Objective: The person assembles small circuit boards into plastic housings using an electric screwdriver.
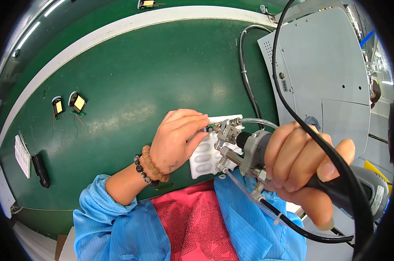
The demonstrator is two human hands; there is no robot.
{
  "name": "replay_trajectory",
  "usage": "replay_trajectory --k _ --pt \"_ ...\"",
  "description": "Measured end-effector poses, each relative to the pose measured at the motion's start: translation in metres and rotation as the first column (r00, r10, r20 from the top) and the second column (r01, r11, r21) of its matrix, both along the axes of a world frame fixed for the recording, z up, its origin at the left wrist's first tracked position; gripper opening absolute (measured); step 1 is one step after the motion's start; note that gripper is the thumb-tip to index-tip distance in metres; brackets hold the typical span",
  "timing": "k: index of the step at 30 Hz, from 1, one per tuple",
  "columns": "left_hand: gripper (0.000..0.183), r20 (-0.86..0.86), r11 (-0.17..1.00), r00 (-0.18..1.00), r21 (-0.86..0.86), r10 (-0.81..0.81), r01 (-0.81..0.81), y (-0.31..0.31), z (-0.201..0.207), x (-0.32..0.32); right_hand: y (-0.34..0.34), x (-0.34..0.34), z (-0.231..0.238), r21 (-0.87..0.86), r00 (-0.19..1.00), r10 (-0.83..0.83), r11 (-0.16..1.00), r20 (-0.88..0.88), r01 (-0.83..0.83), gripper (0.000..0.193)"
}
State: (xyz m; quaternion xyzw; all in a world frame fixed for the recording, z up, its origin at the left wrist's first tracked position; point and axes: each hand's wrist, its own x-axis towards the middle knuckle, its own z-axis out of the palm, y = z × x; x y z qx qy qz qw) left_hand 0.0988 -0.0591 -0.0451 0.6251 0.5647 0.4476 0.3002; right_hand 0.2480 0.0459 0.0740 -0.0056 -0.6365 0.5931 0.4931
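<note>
My left hand (174,138) pinches a small electronic part (210,128) with some green on it, over the far edge of a white moulded tray (203,167). The fingers cover most of that part. My right hand (299,163) is wrapped round the dark handle of an auto-feed screwdriver (254,151), a power tool with a metal head and hoses. Its head points left and reaches over the tray, close to my left fingertips. Whether its tip touches the part cannot be made out. Oval hollows show in the tray.
A grey machine cabinet (323,61) stands at the right, with a dark hose (244,65) beside it. A black cable (288,102) hangs across the right side. Two small electronic units (78,102) with wires lie left on the green table (162,65). Near the left edge lies a black elongated object (41,170).
</note>
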Motion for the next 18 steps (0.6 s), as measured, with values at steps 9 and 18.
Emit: replay_trajectory --k 9,18 --pt "0.03 0.036 1.0 0.999 -0.013 -0.011 0.011 0.005 0.005 -0.001 0.004 -0.008 0.009 -0.023 0.994 -0.011 1.0 0.106 0.013 0.042" --pt "0.029 0.034 0.999 0.999 -0.029 0.023 -0.022 0.001 0.002 -0.002 0.012 0.025 0.056 -0.083 0.996 0.055 0.995 0.07 -0.05 0.037"
